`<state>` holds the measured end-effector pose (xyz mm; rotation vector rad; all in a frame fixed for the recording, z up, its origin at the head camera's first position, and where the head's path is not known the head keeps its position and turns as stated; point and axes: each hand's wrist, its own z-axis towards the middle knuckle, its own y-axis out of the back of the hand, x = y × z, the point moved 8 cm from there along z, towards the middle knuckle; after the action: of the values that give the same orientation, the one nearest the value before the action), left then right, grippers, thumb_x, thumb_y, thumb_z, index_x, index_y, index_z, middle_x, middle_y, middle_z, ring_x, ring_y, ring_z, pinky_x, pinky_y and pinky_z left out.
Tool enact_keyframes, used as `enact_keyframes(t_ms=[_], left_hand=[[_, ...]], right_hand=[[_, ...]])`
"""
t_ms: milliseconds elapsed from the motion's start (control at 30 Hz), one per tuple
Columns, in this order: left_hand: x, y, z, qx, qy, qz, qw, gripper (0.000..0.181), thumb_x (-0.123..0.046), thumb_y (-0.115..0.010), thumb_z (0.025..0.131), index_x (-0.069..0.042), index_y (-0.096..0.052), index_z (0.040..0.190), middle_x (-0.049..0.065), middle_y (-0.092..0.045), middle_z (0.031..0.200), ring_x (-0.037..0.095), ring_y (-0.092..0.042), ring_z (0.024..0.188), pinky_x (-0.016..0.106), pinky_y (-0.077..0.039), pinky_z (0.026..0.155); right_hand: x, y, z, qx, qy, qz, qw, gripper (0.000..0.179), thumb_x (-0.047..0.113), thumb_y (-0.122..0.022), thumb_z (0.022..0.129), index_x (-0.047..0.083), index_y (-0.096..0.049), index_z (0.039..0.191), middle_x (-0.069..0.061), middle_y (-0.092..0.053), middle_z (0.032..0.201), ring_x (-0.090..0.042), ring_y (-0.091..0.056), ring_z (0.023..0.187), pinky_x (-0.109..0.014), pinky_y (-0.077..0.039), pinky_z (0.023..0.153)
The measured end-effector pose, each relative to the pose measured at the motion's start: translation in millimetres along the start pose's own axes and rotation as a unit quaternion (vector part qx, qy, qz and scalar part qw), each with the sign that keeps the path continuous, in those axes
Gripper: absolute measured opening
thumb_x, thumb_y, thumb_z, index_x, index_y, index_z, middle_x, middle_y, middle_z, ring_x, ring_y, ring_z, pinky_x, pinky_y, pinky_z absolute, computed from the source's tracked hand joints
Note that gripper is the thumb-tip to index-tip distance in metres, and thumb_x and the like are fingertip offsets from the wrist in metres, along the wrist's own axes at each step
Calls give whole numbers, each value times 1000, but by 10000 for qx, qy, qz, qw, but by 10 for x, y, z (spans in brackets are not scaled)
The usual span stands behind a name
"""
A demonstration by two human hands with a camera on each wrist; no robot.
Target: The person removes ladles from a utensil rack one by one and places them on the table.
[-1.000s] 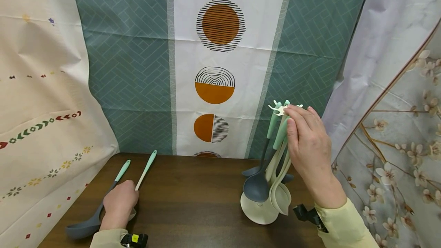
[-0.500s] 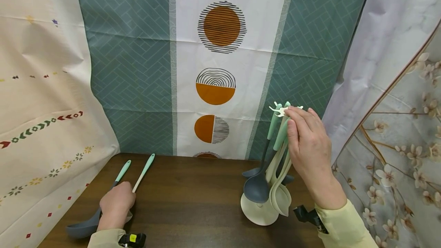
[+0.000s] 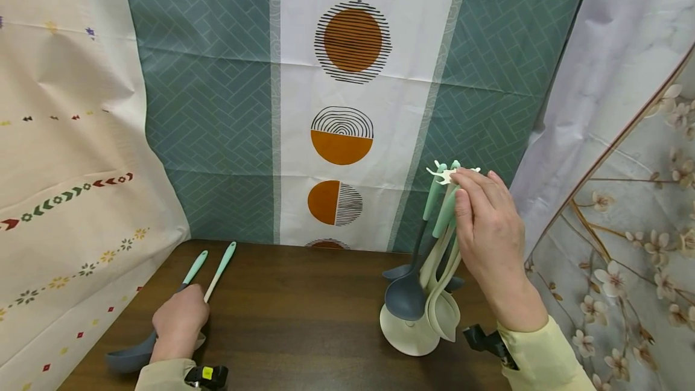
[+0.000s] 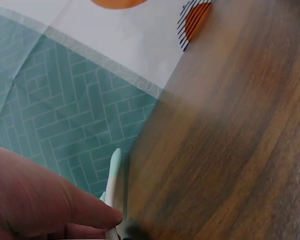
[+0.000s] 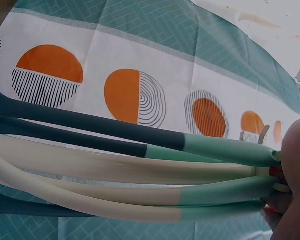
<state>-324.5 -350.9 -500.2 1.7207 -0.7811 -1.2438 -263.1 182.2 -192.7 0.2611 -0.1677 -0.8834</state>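
In the head view my left hand (image 3: 181, 318) grips the cream stem of a kitchen utensil (image 3: 219, 271) with a mint handle, low over the table at left. Its head is mostly hidden under the hand. The left wrist view shows finger and thumb pinching that pale stem (image 4: 111, 187). Beside and partly under the hand lies a dark grey ladle (image 3: 130, 359) with a mint handle. At right, my right hand (image 3: 491, 246) holds the top of a cream utensil rack (image 3: 409, 336), thumb and fingertips at its hooks. Mint-handled utensils hang there, among them a grey ladle (image 3: 404, 297).
The brown wooden table (image 3: 304, 318) stretches between the two hands. Behind it hangs a teal and white patterned cloth (image 3: 217, 137). A cream cloth (image 3: 81, 198) borders the left side, and a floral curtain (image 3: 624, 258) stands close to the right arm.
My left hand has shifted slightly left with the cream-stemmed utensil, whose handle tip now lies nearer the grey ladle's handle. The right hand stays on the rack's top.
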Motion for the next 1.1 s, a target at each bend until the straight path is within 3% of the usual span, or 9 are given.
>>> enact_keyframes(t_ms=[267, 600, 833, 1100], left_hand=[[34, 20, -1, 25, 112, 54, 9999, 12, -6, -60, 105, -1, -71, 103, 22, -70, 96, 41, -69, 84, 63, -54, 72], [25, 55, -23, 4, -32, 36, 10000, 11, -1, -59, 103, -1, -67, 95, 19, -67, 87, 39, -67, 80, 58, -54, 68], [41, 53, -30, 29, -1, 51, 10000, 11, -1, -59, 103, -2, -67, 95, 19, -67, 88, 39, -67, 81, 59, -53, 69], [31, 67, -44, -15, -36, 24, 10000, 9, -7, -65, 101, -3, -69, 93, 18, -68, 87, 39, -67, 81, 59, -53, 68]], right_hand=[[-25, -12, -15, 148, -31, -123, 9998, 45, 27, -44, 119, -3, -73, 135, -19, -72, 139, -40, -66, 130, -47, -33, 128], [-13, 7, -7, -6, -32, -15, 10000, 38, 21, -49, 117, -1, -75, 135, -17, -73, 139, -40, -66, 129, -49, -35, 127], [-17, -8, -9, 141, -27, -135, 9998, 44, 26, -44, 119, -2, -73, 136, -18, -72, 140, -39, -66, 130, -47, -33, 128], [3, 5, -1, -38, -26, 9, 10000, 39, 22, -48, 117, 0, -75, 134, -16, -73, 138, -39, -67, 128, -50, -36, 127]])
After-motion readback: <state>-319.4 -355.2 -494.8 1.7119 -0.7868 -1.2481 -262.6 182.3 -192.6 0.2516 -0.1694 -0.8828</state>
